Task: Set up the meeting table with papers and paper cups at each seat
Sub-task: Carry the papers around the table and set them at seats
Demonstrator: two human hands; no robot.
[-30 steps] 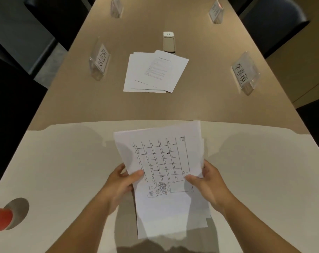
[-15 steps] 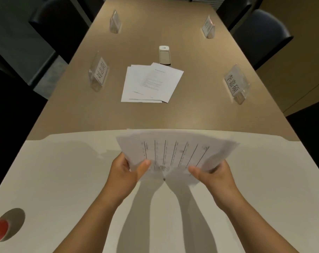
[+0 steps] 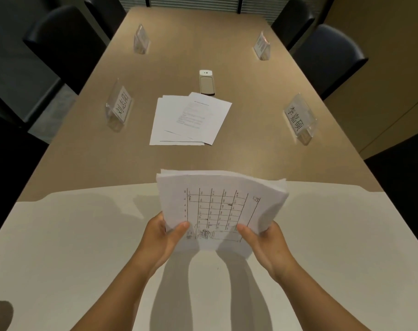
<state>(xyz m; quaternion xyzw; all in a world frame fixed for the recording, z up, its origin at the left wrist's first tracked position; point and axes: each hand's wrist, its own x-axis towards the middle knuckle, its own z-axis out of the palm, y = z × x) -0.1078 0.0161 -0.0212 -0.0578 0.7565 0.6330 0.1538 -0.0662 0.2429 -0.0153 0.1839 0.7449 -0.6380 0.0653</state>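
I hold a stack of white papers (image 3: 222,204) above the near white part of the table; its top sheet bears a hand-drawn grid. My left hand (image 3: 163,237) grips the stack's lower left edge with the thumb on top. My right hand (image 3: 263,240) grips its lower right edge the same way. A second pile of printed sheets (image 3: 190,119) lies loose in the middle of the brown table (image 3: 251,144). No paper cup is fully in view.
Clear name-card stands sit at near left (image 3: 119,107), near right (image 3: 300,118), far left (image 3: 141,41) and far right (image 3: 261,46). A small white device (image 3: 206,82) lies beyond the pile. Dark chairs (image 3: 329,56) line both sides.
The stack was lifted off the white surface, tilted nearly edge-on, then raised with its face toward me again. The view has tipped up along the table, and the red object at lower left left the frame.
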